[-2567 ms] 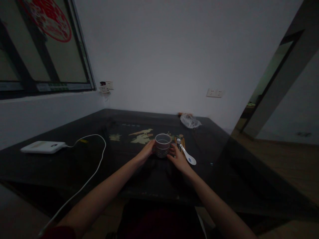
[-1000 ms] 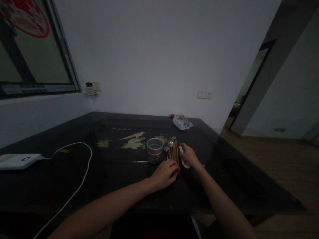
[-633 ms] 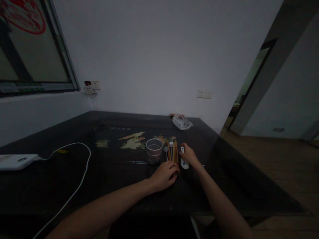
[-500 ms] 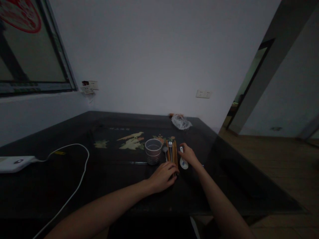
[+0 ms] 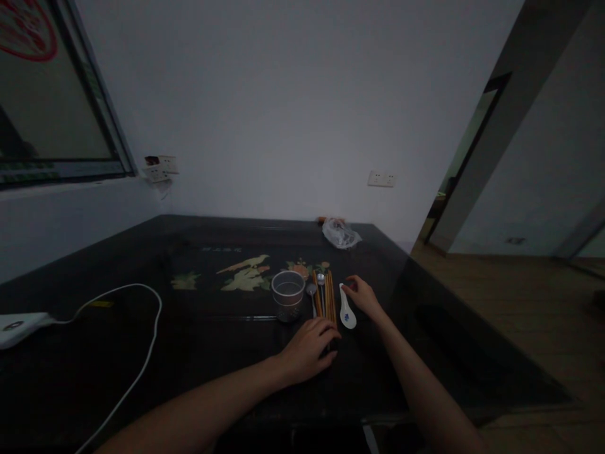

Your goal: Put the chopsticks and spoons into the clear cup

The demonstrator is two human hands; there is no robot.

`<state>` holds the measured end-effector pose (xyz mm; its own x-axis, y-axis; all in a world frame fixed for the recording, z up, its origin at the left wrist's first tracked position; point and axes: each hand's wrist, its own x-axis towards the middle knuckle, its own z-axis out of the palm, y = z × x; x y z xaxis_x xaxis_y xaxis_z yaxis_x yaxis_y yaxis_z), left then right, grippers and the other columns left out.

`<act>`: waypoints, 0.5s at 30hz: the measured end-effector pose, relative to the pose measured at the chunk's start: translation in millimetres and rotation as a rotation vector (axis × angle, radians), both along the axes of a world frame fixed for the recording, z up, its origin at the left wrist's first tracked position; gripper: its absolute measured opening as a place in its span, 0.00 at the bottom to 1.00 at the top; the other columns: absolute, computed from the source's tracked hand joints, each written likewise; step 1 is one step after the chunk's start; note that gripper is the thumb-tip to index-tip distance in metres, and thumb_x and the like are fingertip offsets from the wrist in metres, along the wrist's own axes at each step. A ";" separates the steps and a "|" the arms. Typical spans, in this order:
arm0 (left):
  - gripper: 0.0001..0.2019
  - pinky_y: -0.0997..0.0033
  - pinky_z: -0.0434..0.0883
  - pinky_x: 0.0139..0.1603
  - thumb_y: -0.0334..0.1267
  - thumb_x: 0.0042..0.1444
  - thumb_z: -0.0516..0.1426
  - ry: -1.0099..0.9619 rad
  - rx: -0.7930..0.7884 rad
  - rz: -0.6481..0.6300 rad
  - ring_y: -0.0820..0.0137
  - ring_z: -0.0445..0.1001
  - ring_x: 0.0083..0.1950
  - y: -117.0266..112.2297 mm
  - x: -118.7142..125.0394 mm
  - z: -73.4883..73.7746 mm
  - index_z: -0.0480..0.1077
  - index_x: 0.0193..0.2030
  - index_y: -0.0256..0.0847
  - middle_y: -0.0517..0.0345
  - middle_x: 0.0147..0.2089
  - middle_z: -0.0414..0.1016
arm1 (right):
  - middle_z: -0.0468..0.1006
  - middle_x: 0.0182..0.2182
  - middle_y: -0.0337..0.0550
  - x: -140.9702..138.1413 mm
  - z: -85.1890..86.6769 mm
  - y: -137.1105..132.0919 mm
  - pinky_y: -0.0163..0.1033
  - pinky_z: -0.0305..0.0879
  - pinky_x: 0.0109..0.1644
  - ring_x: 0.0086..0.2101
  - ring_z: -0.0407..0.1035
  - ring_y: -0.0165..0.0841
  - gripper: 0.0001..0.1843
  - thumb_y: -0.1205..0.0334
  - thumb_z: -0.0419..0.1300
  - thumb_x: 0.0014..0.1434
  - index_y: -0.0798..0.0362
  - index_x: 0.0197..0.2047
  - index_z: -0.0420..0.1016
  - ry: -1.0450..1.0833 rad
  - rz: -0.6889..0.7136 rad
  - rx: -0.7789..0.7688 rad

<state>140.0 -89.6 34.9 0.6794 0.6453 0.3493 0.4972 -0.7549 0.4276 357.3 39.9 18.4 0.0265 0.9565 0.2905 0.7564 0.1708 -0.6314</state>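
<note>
My left hand [image 5: 312,345] lies over the near ends of the row of cutlery, fingers loosely curved and thumb apart; the part beneath it is hidden. Several wooden chopsticks [image 5: 329,295] stretch away from it side by side, with a metal spoon [image 5: 321,280] lying among them. A second metal spoon [image 5: 311,291] is at the row's left edge. To the right, a white ceramic soup spoon [image 5: 348,317] with a blue mark lies bowl toward me. The fingertips of my right hand [image 5: 361,294] pinch its handle end. A clear plastic cup [image 5: 288,293] stands left of the cutlery.
The dark table [image 5: 198,353] has a bird-and-flower picture on top. A crumpled plastic bag [image 5: 340,234] lies at the back by the wall. On the left, a white device [image 5: 21,328] trails a white cable [image 5: 154,340] toward the front edge.
The ceramic spoon has turned slightly, and more of its handle shows as my right fingers sit nearer its far end. My left hand stays by the chopsticks. The whole view has shifted a little.
</note>
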 end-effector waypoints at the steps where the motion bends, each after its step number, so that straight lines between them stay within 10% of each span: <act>1: 0.16 0.61 0.62 0.58 0.33 0.54 0.57 0.004 -0.002 0.000 0.63 0.63 0.56 0.3 0.1 0.1 0.65 0.50 0.43 0.54 0.53 0.67 | 0.69 0.25 0.36 -0.4 -0.5 0.0 0.35 0.61 0.32 0.28 0.66 0.32 0.14 0.56 0.57 0.53 0.52 0.41 0.71 0.018 0.015 0.004; 15: 0.20 0.60 0.63 0.57 0.30 0.50 0.58 -0.021 -0.065 0.034 0.63 0.64 0.55 3.8 4.0 -0.8 0.64 0.51 0.45 0.54 0.53 0.67 | 0.72 0.38 0.45 -9.0 14.2 -12.5 0.45 0.61 0.51 0.44 0.67 0.38 0.07 0.63 0.55 0.56 0.51 0.36 0.74 0.029 0.143 0.167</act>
